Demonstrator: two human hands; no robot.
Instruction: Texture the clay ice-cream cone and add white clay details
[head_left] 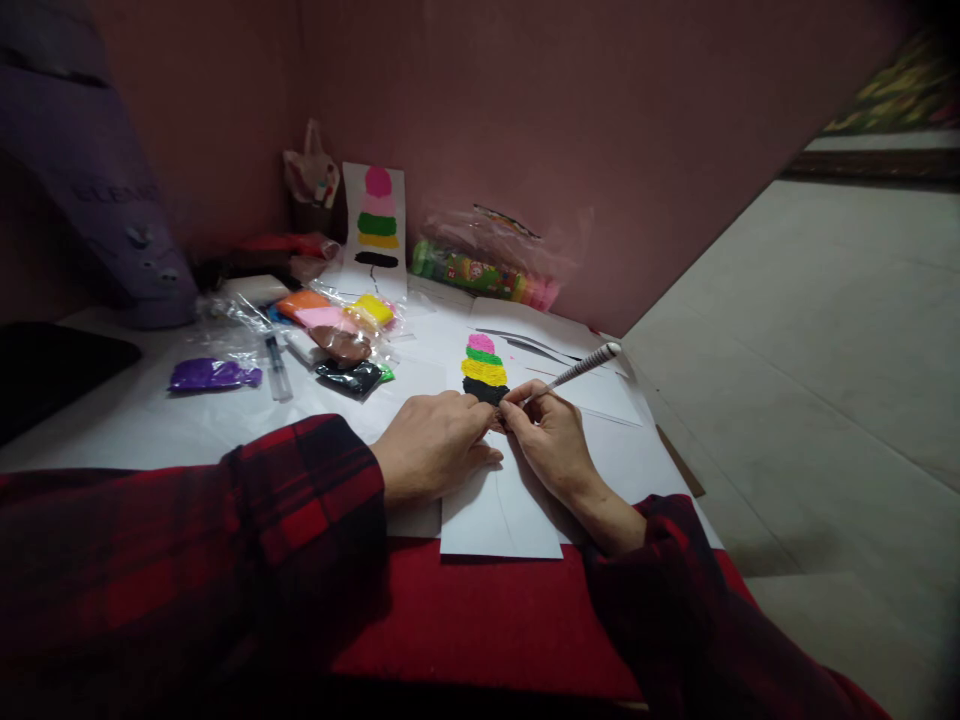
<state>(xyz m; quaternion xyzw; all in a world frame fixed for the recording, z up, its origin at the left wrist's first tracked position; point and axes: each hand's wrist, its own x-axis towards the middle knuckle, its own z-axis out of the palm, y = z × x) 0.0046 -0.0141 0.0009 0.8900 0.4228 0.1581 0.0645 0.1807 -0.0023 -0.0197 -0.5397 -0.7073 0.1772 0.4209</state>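
Note:
A white paper strip [501, 510] lies near the table's front edge, with stacked pink, green, yellow and black patches [484, 372] on its upper part. Below the black patch a small brown area shows between the hands. My left hand [435, 440] rests on the strip, its fingertips beside the brown area; whether it grips anything is hidden. My right hand [551, 435] is closed around a striped pen-like tool [577, 370], which leans up to the right. Its fingertips meet the paper at the lower right of the black patch.
Bagged clay in several colours [341, 345] and a purple packet [214, 375] lie at the left. A coloured card [379, 215] stands against the wall. Behind is a bag of bright sticks [487, 270]; more white sheets [607, 395] lie at the right.

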